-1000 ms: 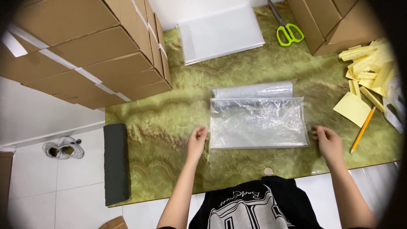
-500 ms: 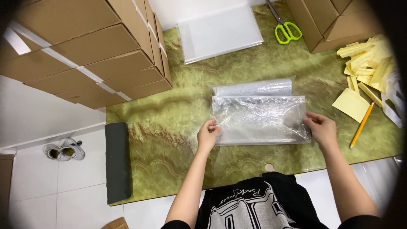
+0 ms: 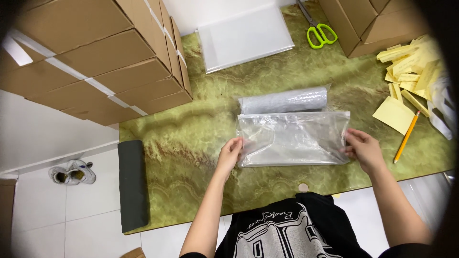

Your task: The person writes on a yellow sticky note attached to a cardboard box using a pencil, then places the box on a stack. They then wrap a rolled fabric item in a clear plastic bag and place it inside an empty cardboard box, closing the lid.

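While the clear plastic bag (image 3: 292,138) lies flat on the green marbled table (image 3: 191,143), left hand (image 3: 230,154) pinches its left edge and right hand (image 3: 363,149) grips its right edge, fingers closed on the film. Looks like a straightening or smoothing step; an even pull from both ends seems called for. Bag is thin, glossy, crinkled, rectangular. Just behind it, touching, a rolled grey-clear plastic bundle (image 3: 283,100). Yellow pencil (image 3: 406,136) and yellow paper slips (image 3: 406,67) nearby right.
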